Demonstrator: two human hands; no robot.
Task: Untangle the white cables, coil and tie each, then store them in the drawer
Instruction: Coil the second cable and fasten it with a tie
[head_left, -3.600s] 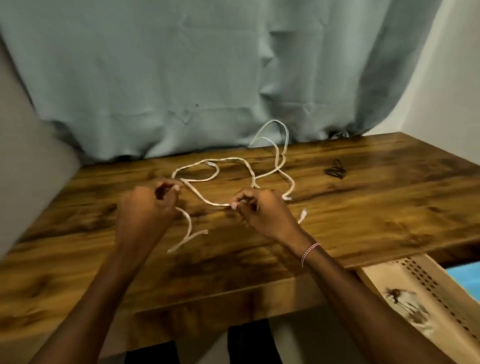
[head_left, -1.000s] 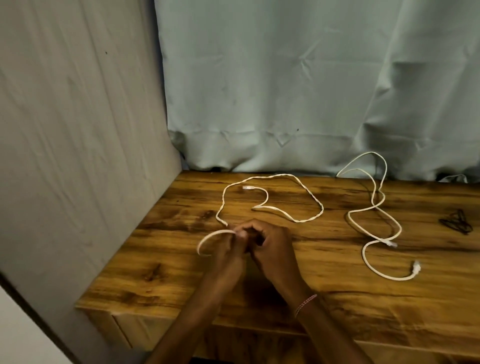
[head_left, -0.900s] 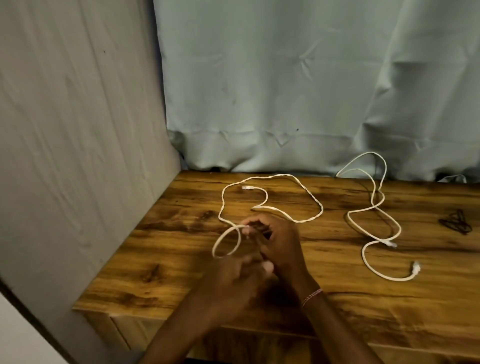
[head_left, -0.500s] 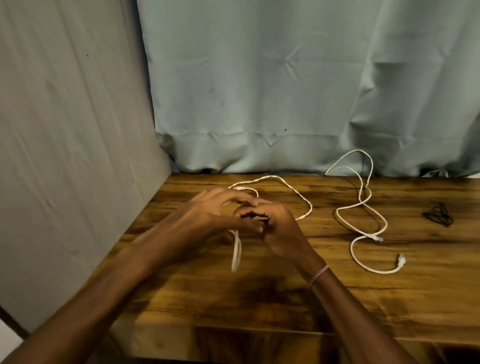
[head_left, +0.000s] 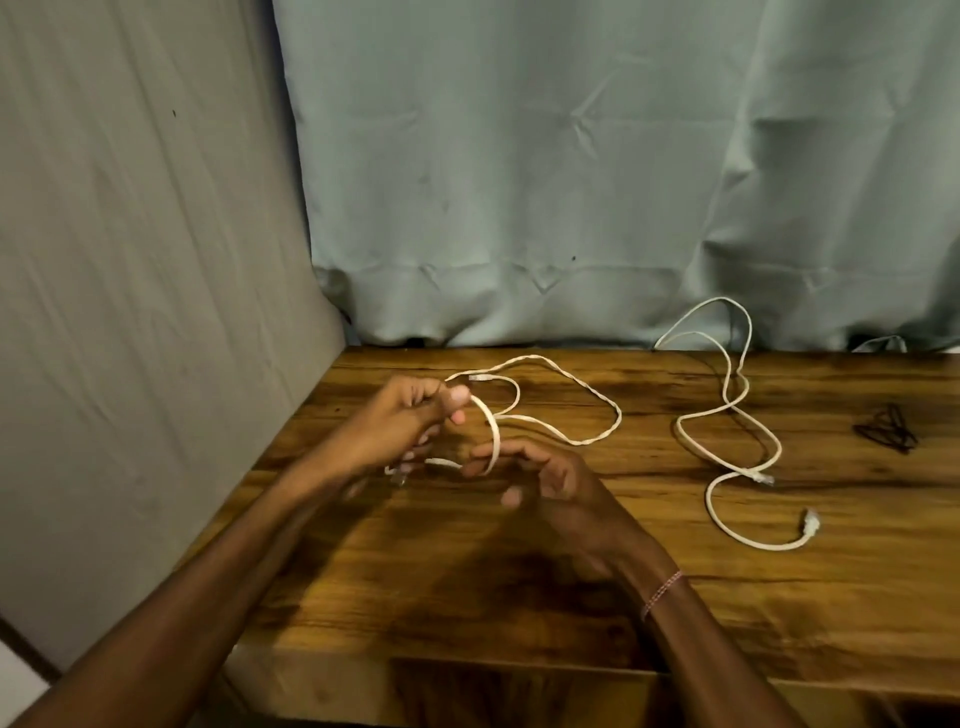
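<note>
White cable (head_left: 618, 417) between two hands
Left hand (head_left: 410, 422) pinches it; right hand (head_left: 553, 480) touches its loop, grip unclear; second cable (head_left: 778, 448) at 3 o'clock.

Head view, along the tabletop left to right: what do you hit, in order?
left hand, pinching the held cable → right hand → loose white cable → black ties
</note>
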